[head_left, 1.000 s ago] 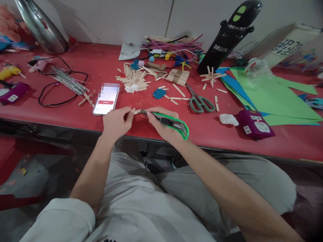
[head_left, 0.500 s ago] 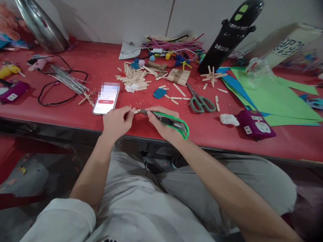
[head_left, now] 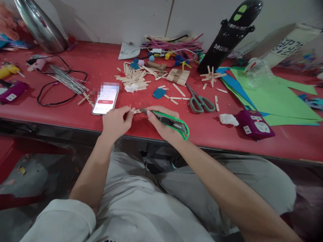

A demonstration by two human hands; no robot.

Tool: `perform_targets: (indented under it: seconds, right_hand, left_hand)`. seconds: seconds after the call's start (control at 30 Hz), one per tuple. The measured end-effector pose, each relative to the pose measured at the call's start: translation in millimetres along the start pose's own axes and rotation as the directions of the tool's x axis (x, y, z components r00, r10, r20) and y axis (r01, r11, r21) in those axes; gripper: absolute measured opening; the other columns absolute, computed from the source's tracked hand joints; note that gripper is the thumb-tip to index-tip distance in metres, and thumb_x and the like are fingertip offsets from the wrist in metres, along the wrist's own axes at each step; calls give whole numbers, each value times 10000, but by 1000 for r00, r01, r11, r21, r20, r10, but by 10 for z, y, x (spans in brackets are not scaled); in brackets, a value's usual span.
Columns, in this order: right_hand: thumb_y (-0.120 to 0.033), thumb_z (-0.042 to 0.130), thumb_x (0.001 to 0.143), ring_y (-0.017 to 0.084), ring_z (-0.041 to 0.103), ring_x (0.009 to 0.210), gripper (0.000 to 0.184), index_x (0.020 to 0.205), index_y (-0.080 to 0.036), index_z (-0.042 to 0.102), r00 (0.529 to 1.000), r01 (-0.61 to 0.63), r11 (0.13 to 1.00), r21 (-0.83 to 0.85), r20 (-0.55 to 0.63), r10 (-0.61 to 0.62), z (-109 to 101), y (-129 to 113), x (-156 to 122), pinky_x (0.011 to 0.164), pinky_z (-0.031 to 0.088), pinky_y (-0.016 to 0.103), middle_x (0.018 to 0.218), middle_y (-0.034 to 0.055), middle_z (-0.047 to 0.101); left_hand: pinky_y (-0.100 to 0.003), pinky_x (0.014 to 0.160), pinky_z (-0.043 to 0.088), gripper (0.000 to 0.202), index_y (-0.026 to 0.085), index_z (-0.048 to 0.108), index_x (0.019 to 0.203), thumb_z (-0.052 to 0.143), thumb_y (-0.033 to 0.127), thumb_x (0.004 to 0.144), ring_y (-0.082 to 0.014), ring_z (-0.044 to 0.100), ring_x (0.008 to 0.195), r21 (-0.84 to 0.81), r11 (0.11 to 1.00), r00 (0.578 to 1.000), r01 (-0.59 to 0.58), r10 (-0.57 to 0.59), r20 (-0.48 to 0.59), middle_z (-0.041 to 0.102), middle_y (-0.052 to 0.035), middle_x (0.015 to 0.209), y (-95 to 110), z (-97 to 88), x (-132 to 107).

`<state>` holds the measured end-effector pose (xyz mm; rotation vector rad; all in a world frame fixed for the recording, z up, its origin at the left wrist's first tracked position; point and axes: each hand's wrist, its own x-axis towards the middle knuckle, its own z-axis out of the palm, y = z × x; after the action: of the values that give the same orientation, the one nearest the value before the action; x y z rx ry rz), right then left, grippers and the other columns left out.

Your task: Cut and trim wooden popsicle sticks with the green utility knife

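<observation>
Left hand (head_left: 116, 122) pinching stick (head_left: 137, 112), right hand (head_left: 164, 129) clasping cutter (head_left: 171, 122), phone (head_left: 104, 106) at left hand's eleven o'clock, scissors (head_left: 194, 96) at right hand's two o'clock

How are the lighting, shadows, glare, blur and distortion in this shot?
In the head view, soft light with highlights on the steel bottle and a shadow on the wall beside it; head view, green cutter fairly sharp, the wood bit at its blade too small for detail; head view, pixelated patch over the phone's upper part; head view, right edge dark, tall things leaning outward, probably lens distortion.
</observation>
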<state>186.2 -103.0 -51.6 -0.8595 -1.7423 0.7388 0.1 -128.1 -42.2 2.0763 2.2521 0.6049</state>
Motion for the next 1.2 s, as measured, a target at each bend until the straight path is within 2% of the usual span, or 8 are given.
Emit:
perform_targets:
  seconds: [0.3,0.5,0.7,0.9,1.0,1.2]
  right_hand:
    - [-334,648,914,164,724,745,159,900,-202,735,1000,8,1000,-10,-1,-8,9,20,-15,739,577,276,863,43,779]
    - [-405,633,924,182,738,810,216,965,-219,734,999,-32,999,7,-6,32,10,-4,-3,783,595,303,947,56,781]
    - [-401,624,922,172,722,741,222,916,-210,736,1000,-15,1000,-14,23,15,-13,6,-12,762,590,300,865,50,779]
    - [-435,621,921,177,729,739,249,958,-214,731,999,2,1000,21,-35,-1,43,66,-15,739,589,300,862,50,775]
    - [-400,628,917,172,724,736,218,935,-207,729,1000,25,1000,10,-16,-25,34,65,-10,744,585,295,855,49,773]
    - [-347,632,909,168,724,730,164,915,-213,728,1000,-14,1000,-2,-3,14,-6,-4,-12,742,583,286,847,37,777]
  left_hand:
    - [-301,579,264,394,221,708,872,415,459,984,-217,632,737,-1,1000,1000,6,-6,6,718,-60,764,8,-10,-4]
    - [-306,585,270,371,232,722,905,430,448,981,-226,643,765,-23,1000,1000,5,-5,8,734,-63,803,16,-22,-9]
    - [-310,583,263,385,229,716,883,421,453,988,-216,626,726,-11,1000,1000,-5,5,5,717,-61,762,6,-11,-11]
    - [-304,587,273,384,227,711,875,422,455,984,-219,639,753,-27,1000,1000,-4,4,-1,725,-59,784,3,-9,-11]
    - [-303,589,275,390,229,719,882,421,459,984,-222,642,755,-32,999,1000,-10,9,-8,730,-60,789,-3,-4,-16]
    - [-304,583,271,384,228,715,880,423,457,980,-223,639,755,-23,1000,1000,-2,2,0,723,-60,778,-1,-10,-5]
